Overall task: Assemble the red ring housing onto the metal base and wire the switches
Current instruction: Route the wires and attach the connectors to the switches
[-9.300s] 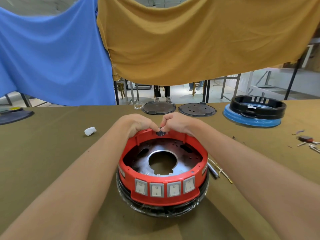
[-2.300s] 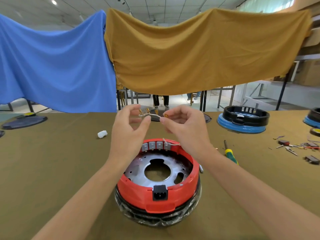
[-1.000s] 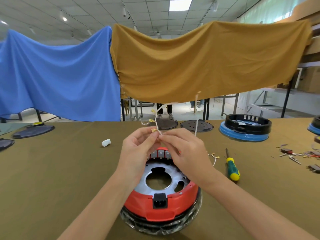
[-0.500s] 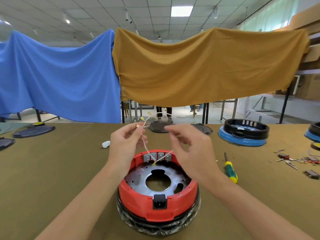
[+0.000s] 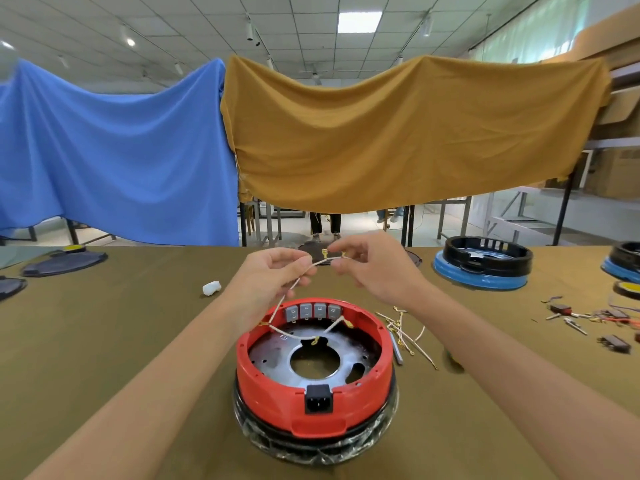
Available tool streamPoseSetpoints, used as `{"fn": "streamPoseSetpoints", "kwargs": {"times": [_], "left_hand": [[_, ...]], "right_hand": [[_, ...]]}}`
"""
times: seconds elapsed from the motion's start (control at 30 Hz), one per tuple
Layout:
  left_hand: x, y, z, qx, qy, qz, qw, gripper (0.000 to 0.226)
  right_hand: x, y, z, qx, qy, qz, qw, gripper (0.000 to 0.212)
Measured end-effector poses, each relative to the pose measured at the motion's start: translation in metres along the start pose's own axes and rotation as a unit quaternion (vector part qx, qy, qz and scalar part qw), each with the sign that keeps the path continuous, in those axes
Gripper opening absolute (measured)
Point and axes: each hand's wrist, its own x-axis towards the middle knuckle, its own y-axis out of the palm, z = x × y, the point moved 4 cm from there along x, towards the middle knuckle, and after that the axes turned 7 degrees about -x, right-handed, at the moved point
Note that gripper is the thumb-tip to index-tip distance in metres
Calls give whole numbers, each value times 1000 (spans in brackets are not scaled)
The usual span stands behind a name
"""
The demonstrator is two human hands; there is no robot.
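Observation:
The red ring housing (image 5: 346, 408) sits on the metal base (image 5: 277, 355), its black power socket (image 5: 317, 403) facing me. Several grey switches (image 5: 313, 311) line the far inner wall. Above the ring, my left hand (image 5: 273, 275) and my right hand (image 5: 370, 268) both pinch a thin white wire (image 5: 322, 260) with brass terminals. The wire hangs from my left hand down into the ring, where more white wire (image 5: 294, 336) lies across the base.
Loose white wires (image 5: 405, 332) and a grey tool (image 5: 396, 349) lie right of the ring. A black-and-blue assembly (image 5: 485, 266) stands at the back right, small parts (image 5: 588, 320) at the far right, a white lump (image 5: 212, 288) and dark lids (image 5: 62, 263) to the left.
The hands have risen and drawn together, both now pinching the wire's upper end. More wire now trails down into the ring and across the base.

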Motion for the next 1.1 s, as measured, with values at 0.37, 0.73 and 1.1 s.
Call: {"fn": "streamPoseSetpoints", "kwargs": {"times": [0.37, 0.73, 1.1], "left_hand": [[-10, -14, 13, 498, 101, 16, 861, 16], [-16, -6, 42, 681, 68, 52, 727, 20], [-5, -7, 47, 716, 62, 83, 690, 7]], "right_hand": [[-21, 33, -19, -116, 52, 80, 989, 15], [-27, 59, -27, -156, 85, 174, 969, 21], [-24, 71, -33, -136, 94, 162, 973, 21]]}}
